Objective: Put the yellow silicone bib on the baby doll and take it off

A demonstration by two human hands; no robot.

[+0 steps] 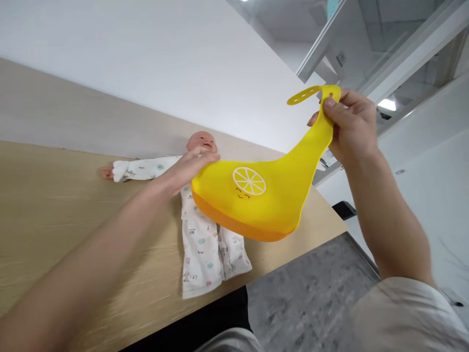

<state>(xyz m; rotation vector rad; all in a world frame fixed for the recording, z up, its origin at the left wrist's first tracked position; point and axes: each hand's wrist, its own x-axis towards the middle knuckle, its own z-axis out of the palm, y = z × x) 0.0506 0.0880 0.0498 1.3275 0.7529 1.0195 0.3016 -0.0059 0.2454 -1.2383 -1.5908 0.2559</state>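
A yellow silicone baby bib [271, 186] with an orange catch pocket and a printed lemon slice hangs at a slant between my hands. My right hand [353, 122] is closed on one neck strap, pinching it near its end; the tip with its row of holes curls out to the left. At the bib's other upper corner is my left hand [194, 168], slightly blurred, closed on the edge; its fingertips are partly hidden, and the second strap does not show. Behind the bib a baby doll [201, 244] in white patterned clothes lies on its back, its torso mostly covered.
The doll lies on a light wooden table [91, 254] along a white wall [128, 63]. The table's front edge runs below the doll's feet, above a grey floor [304, 288]. A black object [344, 210] is beyond the table's right end. Glass panels stand at upper right.
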